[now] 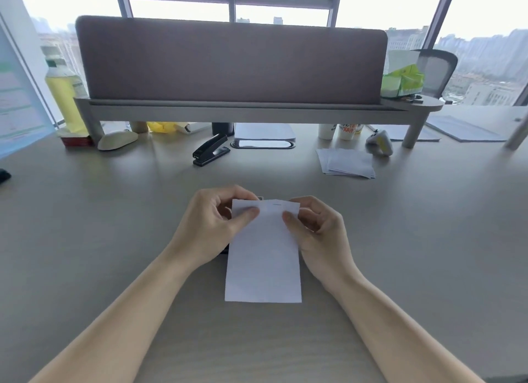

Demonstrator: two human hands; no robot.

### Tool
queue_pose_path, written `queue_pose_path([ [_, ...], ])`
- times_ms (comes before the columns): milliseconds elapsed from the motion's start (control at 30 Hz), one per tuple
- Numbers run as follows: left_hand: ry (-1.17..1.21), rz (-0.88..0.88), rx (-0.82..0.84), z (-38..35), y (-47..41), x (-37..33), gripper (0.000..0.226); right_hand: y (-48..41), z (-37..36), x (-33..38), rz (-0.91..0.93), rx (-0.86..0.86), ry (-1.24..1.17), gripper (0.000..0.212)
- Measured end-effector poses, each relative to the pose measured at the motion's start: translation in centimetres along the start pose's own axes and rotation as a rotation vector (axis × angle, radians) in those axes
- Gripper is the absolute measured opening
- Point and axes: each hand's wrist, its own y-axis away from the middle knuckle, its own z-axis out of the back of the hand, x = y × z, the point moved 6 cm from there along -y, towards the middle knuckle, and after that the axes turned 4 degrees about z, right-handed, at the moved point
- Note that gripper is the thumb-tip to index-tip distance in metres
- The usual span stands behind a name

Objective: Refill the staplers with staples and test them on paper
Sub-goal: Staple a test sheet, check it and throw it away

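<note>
A white slip of paper (263, 257) is held at the centre of the tabletop (114, 217), its upper edge pinched from both sides and a thin staple (276, 204) showing near the top. The left hand (213, 225) is clamped on the slip's top left corner, thumb over the front and fingers curled behind. The right hand (315, 228) grips the top right edge the same way, thumb pressed to the face of the sheet. Something dark lies partly hidden beneath the paper and the left hand; what it is cannot be told.

Farther back, well apart from the hands, a black stapler (211, 150) sits closed on the tabletop, just left of an oval cable port (263, 144). To the right lies a loose stack of white slips (347, 163), with a small white and yellow device (380, 144) just beyond it. A grey shelf (257, 108) carrying a fabric screen (231, 59) spans the back of the desk. A bottle (63, 88) of yellow liquid stands at its left end, a green tissue pack (403, 81) at its right. Paper cups (340, 131) stand under the shelf, and a pale mouse (117, 139) rests at left.
</note>
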Motion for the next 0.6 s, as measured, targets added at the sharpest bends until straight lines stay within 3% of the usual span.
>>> queue_pose_path([
  [600, -0.057, -0.258, -0.166, 0.7, 2.1, -1.3, 0.023, 0.9, 0.7, 1.6, 0.183, -0.078, 0.066, 0.024],
])
